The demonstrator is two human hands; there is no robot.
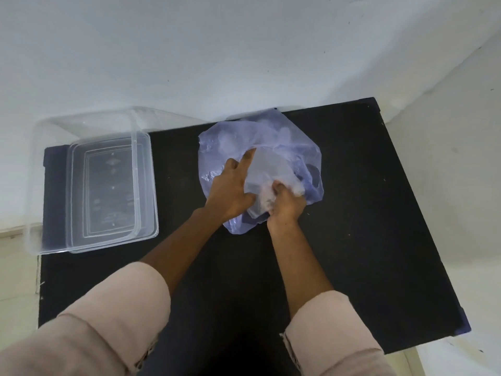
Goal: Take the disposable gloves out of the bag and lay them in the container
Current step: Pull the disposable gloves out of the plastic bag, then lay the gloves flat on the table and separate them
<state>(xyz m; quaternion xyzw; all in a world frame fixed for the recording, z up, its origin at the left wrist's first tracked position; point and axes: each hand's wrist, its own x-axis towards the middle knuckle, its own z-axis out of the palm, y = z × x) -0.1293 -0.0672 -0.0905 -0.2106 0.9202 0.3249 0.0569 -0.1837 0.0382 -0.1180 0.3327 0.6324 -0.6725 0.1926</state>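
A crumpled pale-blue plastic bag (273, 137) lies on the black table (366, 240), toward its far edge. A clear, filmy disposable glove (267, 165) sticks out of the bag's mouth. My right hand (288, 206) is closed around the lower, bunched part of that glove. My left hand (231, 189) rests flat on the bag beside it, fingers spread, one finger pointing along the glove's edge. The clear rectangular plastic container (32, 185) stands at the table's left end, and I see nothing inside it.
A white wall rises right behind the table's far edge. The container overhangs the table's left side. Pale floor shows past the table's right edge and at the lower left. My rolled beige sleeves fill the near foreground.
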